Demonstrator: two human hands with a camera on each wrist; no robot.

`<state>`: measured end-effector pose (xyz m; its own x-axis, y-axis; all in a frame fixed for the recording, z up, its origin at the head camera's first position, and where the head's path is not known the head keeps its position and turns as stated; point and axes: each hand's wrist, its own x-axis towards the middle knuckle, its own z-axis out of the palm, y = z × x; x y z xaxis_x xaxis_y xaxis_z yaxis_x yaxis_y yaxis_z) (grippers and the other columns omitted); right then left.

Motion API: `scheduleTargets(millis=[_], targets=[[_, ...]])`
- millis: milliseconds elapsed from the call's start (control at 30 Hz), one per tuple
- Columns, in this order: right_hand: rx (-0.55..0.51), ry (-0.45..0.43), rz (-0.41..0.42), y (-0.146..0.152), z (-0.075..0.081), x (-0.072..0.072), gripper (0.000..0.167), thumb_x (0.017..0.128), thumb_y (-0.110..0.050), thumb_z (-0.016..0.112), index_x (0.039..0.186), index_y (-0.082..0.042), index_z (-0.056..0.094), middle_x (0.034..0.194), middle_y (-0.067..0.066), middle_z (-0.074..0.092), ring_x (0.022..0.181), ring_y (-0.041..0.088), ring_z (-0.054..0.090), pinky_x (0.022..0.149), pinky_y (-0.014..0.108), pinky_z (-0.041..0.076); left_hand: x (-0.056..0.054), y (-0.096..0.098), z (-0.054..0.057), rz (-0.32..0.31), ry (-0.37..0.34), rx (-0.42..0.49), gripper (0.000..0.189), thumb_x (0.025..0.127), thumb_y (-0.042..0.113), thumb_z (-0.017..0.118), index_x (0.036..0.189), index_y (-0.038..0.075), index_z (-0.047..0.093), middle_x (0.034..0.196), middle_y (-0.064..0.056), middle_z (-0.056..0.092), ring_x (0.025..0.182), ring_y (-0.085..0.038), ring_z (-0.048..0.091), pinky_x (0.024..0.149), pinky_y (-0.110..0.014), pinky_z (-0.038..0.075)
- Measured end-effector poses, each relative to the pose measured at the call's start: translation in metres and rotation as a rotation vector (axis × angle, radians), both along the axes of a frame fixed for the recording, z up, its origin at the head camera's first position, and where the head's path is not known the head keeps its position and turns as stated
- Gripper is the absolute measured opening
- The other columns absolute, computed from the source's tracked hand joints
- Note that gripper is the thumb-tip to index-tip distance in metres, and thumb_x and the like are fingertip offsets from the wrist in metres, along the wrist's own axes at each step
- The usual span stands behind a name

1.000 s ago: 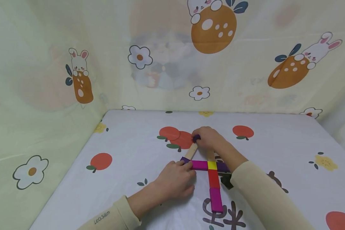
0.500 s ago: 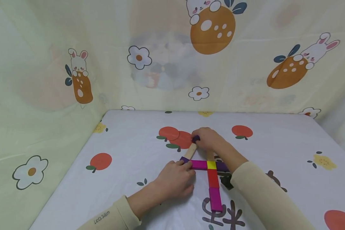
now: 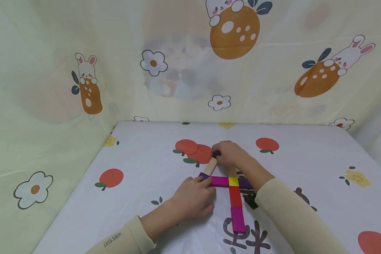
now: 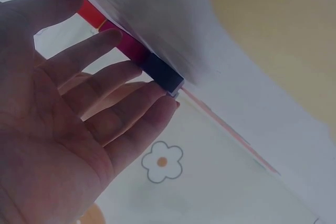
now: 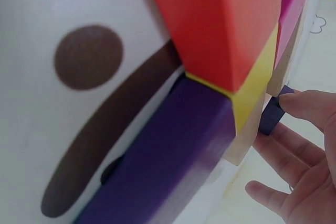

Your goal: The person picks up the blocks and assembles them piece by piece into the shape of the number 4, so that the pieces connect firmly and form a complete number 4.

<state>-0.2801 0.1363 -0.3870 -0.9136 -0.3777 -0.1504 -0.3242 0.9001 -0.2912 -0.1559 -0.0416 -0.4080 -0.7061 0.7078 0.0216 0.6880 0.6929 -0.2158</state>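
Several flat coloured blocks form a cross on the cloth: a magenta block, a yellow block, a red block and a second magenta block below it. A dark purple block extends right from the yellow one. My left hand rests its fingertips against another dark purple block at the row's left end, fingers fairly straight. From there a plain wooden block slants away. At its far end, my right hand pinches a small dark purple block between thumb and fingers.
A second plain wooden block runs away from the yellow one, partly hidden by the right hand. A small black object lies beside the right sleeve. Printed white cloth covers the table, with a patterned curtain behind.
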Motion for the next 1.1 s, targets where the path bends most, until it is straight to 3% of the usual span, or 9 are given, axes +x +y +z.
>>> scheduleTargets(millis=[333, 1100], targets=[[0.016, -0.004, 0.007, 0.0005, -0.0021, -0.0005, 0.036, 0.098, -0.012, 0.065, 0.134, -0.012, 0.069, 0.135, 0.015, 0.067, 0.127, 0.035, 0.059, 0.111, 0.054, 0.047, 0.0004, -0.0017, -0.0008, -0.019, 0.032, 0.024, 0.036, 0.091, 0.052, 0.070, 0.115, 0.026, 0.076, 0.122, 0.002, 0.071, 0.100, -0.015, 0.067, 0.073, -0.025, 0.055], [0.037, -0.004, 0.017, -0.0005, -0.0006, 0.0008, 0.035, 0.098, -0.011, 0.066, 0.133, -0.011, 0.070, 0.135, 0.015, 0.067, 0.129, 0.036, 0.059, 0.111, 0.054, 0.047, -0.0001, 0.0004, 0.0013, -0.017, 0.027, 0.017, 0.036, 0.091, 0.052, 0.070, 0.115, 0.026, 0.076, 0.121, 0.002, 0.071, 0.100, -0.015, 0.067, 0.072, -0.024, 0.055]])
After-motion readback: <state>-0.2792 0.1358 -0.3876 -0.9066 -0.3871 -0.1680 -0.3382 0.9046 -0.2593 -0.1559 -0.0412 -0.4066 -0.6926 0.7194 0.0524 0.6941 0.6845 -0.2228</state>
